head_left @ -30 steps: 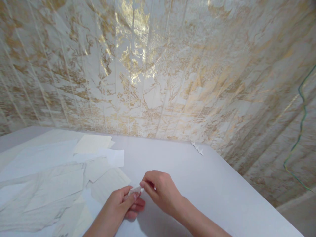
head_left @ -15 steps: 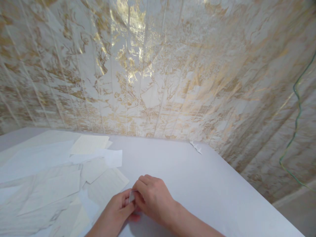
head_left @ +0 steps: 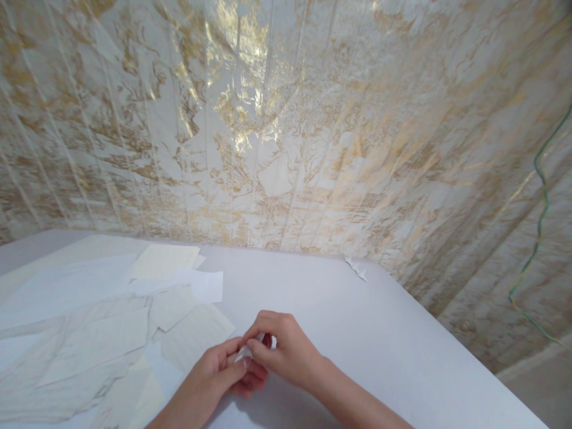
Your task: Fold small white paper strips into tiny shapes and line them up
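Observation:
Between my two hands is a small piece of white paper (head_left: 243, 352), mostly covered by fingers. My left hand (head_left: 224, 370) grips it from the left, thumb on top and fingers curled beneath. From the right, my right hand (head_left: 285, 347) pinches the same paper between thumb and forefinger. Both hands are close together above the white table (head_left: 357, 339), near its front edge. The shape of the paper inside the fingers is too hidden to make out fully.
Many loose paper sheets (head_left: 102, 333) overlap across the table's left side. A torn paper scrap (head_left: 356, 269) lies by the back edge. Gold-patterned sheeting (head_left: 268, 149) covers the wall behind. A green cord (head_left: 539, 232) hangs at the right.
My right hand has rolled so its thumb and forefinger now show in a pinch. My left fingers have spread a little beneath the paper. The view has shifted slightly.

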Motion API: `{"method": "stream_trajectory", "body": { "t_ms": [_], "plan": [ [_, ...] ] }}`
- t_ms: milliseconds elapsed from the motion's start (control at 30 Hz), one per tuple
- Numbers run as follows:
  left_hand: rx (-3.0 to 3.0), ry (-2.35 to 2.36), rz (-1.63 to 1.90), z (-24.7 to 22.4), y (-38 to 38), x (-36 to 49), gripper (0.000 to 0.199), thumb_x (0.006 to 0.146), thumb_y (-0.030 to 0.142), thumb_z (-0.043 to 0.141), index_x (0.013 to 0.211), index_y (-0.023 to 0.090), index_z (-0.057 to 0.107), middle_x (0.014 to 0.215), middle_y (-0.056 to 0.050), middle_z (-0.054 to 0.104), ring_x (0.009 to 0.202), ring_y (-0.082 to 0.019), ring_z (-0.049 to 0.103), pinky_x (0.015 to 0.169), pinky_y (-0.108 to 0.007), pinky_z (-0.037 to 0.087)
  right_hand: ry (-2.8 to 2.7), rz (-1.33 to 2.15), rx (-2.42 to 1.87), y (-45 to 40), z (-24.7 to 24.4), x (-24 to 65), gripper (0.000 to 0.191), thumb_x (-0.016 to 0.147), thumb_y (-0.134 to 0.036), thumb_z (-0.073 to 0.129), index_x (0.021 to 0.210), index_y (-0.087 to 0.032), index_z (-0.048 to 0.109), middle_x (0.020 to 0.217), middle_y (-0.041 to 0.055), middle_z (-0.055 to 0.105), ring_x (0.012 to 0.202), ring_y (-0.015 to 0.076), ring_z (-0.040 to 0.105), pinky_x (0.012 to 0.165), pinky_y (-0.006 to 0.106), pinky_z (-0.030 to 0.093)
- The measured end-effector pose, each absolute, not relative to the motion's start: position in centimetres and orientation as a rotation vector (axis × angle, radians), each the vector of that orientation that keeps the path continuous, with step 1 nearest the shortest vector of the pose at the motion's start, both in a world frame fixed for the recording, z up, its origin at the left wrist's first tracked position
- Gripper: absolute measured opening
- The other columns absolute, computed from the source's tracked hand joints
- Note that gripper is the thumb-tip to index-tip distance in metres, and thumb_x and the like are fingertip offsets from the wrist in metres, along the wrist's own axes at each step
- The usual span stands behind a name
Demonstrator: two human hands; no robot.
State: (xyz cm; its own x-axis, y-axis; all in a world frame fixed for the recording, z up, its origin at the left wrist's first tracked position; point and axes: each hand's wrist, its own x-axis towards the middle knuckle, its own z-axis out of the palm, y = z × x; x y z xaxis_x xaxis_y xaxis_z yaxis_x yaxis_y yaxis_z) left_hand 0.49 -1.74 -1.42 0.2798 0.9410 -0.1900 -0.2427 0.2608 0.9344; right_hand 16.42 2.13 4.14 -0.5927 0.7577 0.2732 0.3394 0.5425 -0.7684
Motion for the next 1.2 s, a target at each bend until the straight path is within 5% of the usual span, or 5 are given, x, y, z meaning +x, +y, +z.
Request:
{"method": "stream_trajectory", "body": {
  "t_ms": [367,700,1033,1200],
  "plan": [
    [0.966,0.97,1.082,-1.2,-1.7,0.4,0.052,0.066,0.065,0.08,0.084,0.017,0.073,0.071,-0.005,0.077,0.067,-0.02,0.071,0.062,-0.027,0.054,-1.948,1.065,-0.916,2.5,3.2,16.3,0.024,0.073,-0.002,0.063,0.091,-0.016,0.074,0.073,-0.0019,0.061,0.064,0.0108,0.052,0.062,0.021,0.043],
    [0.971,0.997,1.102,-1.8,-2.0,0.2,0.051,0.077,0.065,0.071,0.095,0.018,0.072,0.084,-0.004,0.079,0.079,-0.019,0.074,0.069,-0.025,0.056,-1.979,1.065,-0.977,2.6,3.2,16.4,0.02,0.078,-0.003,0.059,0.085,-0.016,0.072,0.065,-0.0036,0.059,0.061,0.0115,0.054,0.063,0.022,0.043],
    [0.901,0.941,1.001,-1.2,-1.6,0.1,0.062,0.056,0.065,0.085,0.093,0.015,0.075,0.084,-0.011,0.081,0.077,-0.026,0.076,0.067,-0.031,0.057,-1.968,1.005,-0.831,3.0,3.0,16.6,0.037,0.069,0.006,0.051,0.075,-0.019,0.077,0.067,-0.0021,0.06,0.063,0.011,0.052,0.061,0.02,0.04],
    [0.871,0.982,1.022,0.2,-2.1,0.2,0.053,0.062,0.06,0.083,0.089,0.016,0.076,0.083,-0.011,0.08,0.08,-0.028,0.076,0.07,-0.034,0.058,-1.965,1.008,-0.796,2.9,2.9,16.5,0.037,0.069,0.006,0.051,0.076,-0.019,0.078,0.07,-0.0012,0.06,0.066,0.0114,0.054,0.063,0.02,0.042]
  ]
}}
